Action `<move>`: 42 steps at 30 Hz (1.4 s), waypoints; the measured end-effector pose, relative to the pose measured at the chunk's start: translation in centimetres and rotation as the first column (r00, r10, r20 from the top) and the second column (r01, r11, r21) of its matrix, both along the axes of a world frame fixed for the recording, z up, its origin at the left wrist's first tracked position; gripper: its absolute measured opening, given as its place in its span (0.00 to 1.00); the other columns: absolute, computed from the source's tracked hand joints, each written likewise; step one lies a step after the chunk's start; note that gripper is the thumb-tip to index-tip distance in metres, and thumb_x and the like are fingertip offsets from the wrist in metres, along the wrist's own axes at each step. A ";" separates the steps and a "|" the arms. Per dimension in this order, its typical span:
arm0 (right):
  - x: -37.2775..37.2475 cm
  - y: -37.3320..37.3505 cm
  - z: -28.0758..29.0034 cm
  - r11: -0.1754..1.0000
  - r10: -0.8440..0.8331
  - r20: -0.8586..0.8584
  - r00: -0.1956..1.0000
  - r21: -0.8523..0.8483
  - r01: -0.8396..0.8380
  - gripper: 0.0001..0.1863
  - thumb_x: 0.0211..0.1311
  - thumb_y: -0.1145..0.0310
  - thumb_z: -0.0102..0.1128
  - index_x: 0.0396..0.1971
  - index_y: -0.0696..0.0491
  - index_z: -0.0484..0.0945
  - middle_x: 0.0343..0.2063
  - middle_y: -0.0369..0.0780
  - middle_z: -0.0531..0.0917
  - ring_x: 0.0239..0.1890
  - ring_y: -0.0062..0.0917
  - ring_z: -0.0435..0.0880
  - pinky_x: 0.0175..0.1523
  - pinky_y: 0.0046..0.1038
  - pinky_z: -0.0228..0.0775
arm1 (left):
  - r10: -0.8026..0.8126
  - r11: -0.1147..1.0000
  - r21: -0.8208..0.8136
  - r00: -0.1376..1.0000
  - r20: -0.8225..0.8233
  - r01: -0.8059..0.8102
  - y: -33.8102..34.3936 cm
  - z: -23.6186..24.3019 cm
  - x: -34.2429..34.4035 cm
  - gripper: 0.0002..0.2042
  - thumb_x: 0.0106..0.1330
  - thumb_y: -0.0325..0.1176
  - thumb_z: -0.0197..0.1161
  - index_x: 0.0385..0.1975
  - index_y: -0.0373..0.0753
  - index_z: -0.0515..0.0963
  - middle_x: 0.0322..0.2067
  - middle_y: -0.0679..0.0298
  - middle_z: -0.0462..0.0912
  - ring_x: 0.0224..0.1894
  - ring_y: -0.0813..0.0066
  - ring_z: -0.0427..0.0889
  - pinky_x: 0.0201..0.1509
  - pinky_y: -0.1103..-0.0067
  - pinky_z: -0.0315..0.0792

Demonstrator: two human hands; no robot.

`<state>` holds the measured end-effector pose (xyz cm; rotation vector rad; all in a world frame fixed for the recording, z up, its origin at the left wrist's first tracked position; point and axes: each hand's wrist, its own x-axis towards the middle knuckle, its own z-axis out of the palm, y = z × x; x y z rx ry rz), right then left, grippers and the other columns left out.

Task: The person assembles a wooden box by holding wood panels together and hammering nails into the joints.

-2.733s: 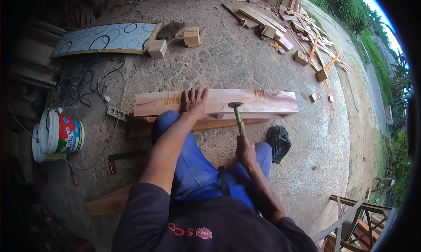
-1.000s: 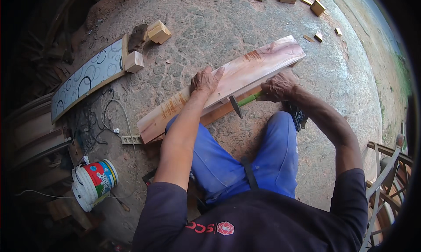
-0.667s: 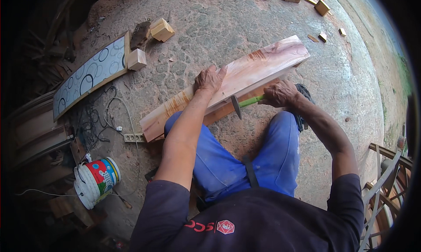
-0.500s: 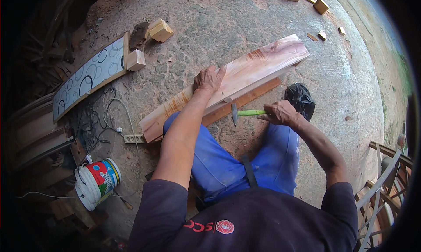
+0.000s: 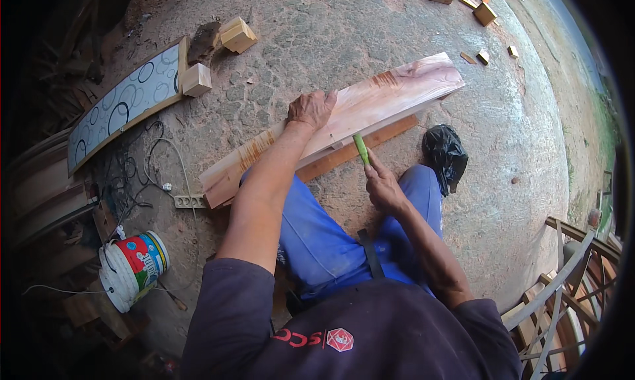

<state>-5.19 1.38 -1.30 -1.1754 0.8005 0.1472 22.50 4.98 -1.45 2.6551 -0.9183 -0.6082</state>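
Observation:
A long pale-pink wooden plank (image 5: 370, 105) lies slantwise across my front, raised above a reddish-brown board (image 5: 370, 145) on the ground. My left hand (image 5: 311, 110) grips the plank's far edge near its middle, fingers bent over it and thumb on the top face. My right hand (image 5: 385, 187) is closed round the green handle of a hammer (image 5: 360, 148), on the near side of the plank. The handle points up at the plank's near edge; the hammer's head is out of sight there. My knees in blue trousers (image 5: 321, 224) flank the spot.
A black plastic bag (image 5: 444, 156) sits by my right knee. Leftward are a power strip (image 5: 190, 201), tangled cables (image 5: 135, 171), a paint bucket (image 5: 132, 267) and a circle-patterned panel (image 5: 129, 105) with a wood block (image 5: 196, 80) at its end. Offcuts (image 5: 485, 14) lie far right.
My right hand has moved left and turned the hammer from lying sideways to pointing at the plank's near edge, its head now hidden. My left hand keeps its hold on the plank.

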 end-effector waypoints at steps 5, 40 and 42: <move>0.4 -0.9 -0.1 0.996 0.023 -0.014 1.000 0.089 -0.021 0.30 0.80 0.58 0.42 0.77 0.30 0.49 0.13 0.26 0.61 0.10 0.13 0.58 0.14 0.22 0.55 | -0.013 0.999 -0.030 1.000 0.024 0.014 0.0 0.4 0.1 0.32 0.71 0.64 0.44 0.38 0.39 0.83 0.43 0.42 0.85 0.50 0.41 0.82 0.56 0.56 0.74; 3.8 -11.6 3.4 -0.205 0.725 -0.496 0.478 -0.818 -0.538 0.10 0.69 0.52 0.53 0.45 0.35 0.77 0.35 0.37 0.82 0.29 0.39 0.86 0.30 0.41 0.78 | 0.002 0.997 -0.078 0.999 0.055 0.002 0.3 0.8 -1.0 0.31 0.72 0.62 0.44 0.38 0.38 0.82 0.42 0.44 0.85 0.47 0.43 0.84 0.53 0.56 0.76; 4.7 -11.9 3.9 -0.259 0.721 -0.514 0.465 -0.822 -0.507 0.09 0.69 0.50 0.54 0.43 0.34 0.78 0.33 0.36 0.82 0.28 0.37 0.86 0.30 0.40 0.78 | 0.001 0.997 -0.073 0.998 0.059 0.003 0.3 0.7 -1.0 0.31 0.72 0.62 0.44 0.38 0.38 0.82 0.42 0.44 0.85 0.47 0.43 0.84 0.53 0.56 0.76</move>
